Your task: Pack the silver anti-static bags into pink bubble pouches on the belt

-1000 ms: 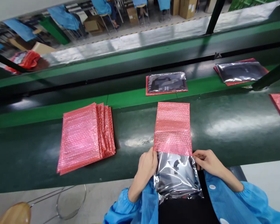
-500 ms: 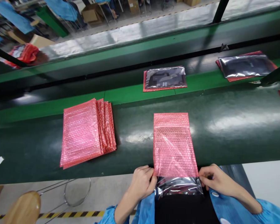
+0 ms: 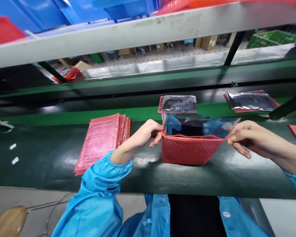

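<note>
A pink bubble-wrap bag [image 3: 189, 149] stands upright on the dark green bench, its mouth facing up. From the mouth sticks the upper part of a shiny, clear-to-dark plastic pouch [image 3: 197, 125]. My left hand [image 3: 151, 131] pinches the left corner of the bag's mouth. At the opposite corner, my right hand [image 3: 241, 135] grips the bag's edge between thumb and fingers, close to the pouch's corner. Whether the right fingers also hold the pouch is hidden. Left of my left hand lies a fanned stack of pink bubble-wrap bags [image 3: 101, 138].
Behind the bag, a dark item in shiny film [image 3: 179, 103] lies on a pink bag. Another wrapped dark item [image 3: 251, 100] is farther right, near a dark post [image 3: 289, 102]. A shelf edge [image 3: 113, 41] with blue bins [image 3: 84, 11] crosses above. A stool [image 3: 8, 222] stands lower left.
The bag has gone from lying flat, mouth towards me, to standing upright farther over the bench. Both hands moved forward with it. The camera view has tilted up, showing the shelf.
</note>
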The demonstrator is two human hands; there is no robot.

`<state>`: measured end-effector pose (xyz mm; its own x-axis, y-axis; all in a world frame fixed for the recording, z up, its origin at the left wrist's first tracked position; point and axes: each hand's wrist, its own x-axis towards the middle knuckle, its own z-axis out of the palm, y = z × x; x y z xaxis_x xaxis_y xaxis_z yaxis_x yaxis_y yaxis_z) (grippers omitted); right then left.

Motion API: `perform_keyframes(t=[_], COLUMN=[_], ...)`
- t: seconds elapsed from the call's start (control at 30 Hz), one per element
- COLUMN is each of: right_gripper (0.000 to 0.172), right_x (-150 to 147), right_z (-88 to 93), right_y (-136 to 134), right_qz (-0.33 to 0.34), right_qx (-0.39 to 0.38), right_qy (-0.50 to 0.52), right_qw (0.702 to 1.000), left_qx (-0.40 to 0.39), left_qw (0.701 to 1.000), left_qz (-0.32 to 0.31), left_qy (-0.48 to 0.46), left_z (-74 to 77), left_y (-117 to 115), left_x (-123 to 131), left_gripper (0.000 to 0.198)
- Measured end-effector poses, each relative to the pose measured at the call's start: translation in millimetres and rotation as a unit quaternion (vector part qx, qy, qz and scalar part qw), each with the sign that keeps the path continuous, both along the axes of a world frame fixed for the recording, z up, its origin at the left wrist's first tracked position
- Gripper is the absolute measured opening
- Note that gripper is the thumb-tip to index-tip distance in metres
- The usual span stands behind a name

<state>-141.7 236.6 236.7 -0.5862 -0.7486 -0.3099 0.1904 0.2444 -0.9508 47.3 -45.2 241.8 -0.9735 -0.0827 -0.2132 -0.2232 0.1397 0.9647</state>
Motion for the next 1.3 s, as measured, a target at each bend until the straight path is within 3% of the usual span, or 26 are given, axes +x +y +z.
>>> perform_keyframes(t=[0.1,0.3,0.4,0.57,0.7,0.77,0.9,0.97,1.07,1.13,1.2,1.3], right_gripper=[0.028,0.027,0.027,0.017,0.014,0.014,0.013,0.016,0.018,0.019,0.021,0.026], right_x=[-0.8,-9.1,-12.2,-13.0,-6.5,2.7,34.1,51.5,72.4,82.1,88.6,92.2], right_z=[6.1,8.0,9.9,21.8,19.5,17.1,16.2,14.1,2.5,-10.5,-25.4,-48.5], right_y=[3.1,-0.7,-9.9,-15.1,-23.3,-28.5,-35.0,-36.6,-42.4,-50.2,-59.0,-66.6], right_qz=[0.068,0.022,-0.013,-0.032,-0.035,-0.039,-0.010,0.059,0.195,0.283,0.332,0.355], right_qx=[0.030,0.005,-0.003,-0.070,-0.113,-0.146,-0.169,-0.157,-0.158,-0.158,-0.153,-0.130], right_qy=[-0.038,-0.030,-0.014,-0.011,-0.009,0.019,0.149,0.252,0.380,0.406,0.406,0.394], right_qw=[0.996,0.999,1.000,0.997,0.993,0.988,0.974,0.953,0.890,0.854,0.837,0.838], left_qx=[0.043,-0.042,-0.020,0.006,0.088,0.141,0.296,0.371,0.409,0.401,0.408,0.456], left_qw=[0.999,0.999,0.999,0.999,0.993,0.987,0.950,0.921,0.910,0.912,0.904,0.879], left_qz=[-0.013,-0.018,0.023,0.013,0.063,0.064,-0.078,-0.095,-0.026,0.020,0.059,0.090], left_qy=[-0.013,0.000,0.008,0.032,0.036,0.034,-0.059,-0.074,-0.066,-0.089,-0.112,-0.109], left_z=[7.7,19.3,21.5,25.4,4.5,-11.3,-43.3,-58.0,-75.9,-84.9,-93.1,-107.4], left_y=[1.0,-2.7,-3.1,-8.5,-16.2,-11.1,23.5,42.7,55.3,50.5,38.7,16.9], left_x=[2.7,-3.7,-12.1,-17.6,-30.7,-32.5,-17.5,-7.8,1.2,5.0,9.2,19.6], left_gripper=[0.051,0.050,0.049,0.043,0.036,0.042,0.089,0.103,0.100,0.094,0.094,0.090])
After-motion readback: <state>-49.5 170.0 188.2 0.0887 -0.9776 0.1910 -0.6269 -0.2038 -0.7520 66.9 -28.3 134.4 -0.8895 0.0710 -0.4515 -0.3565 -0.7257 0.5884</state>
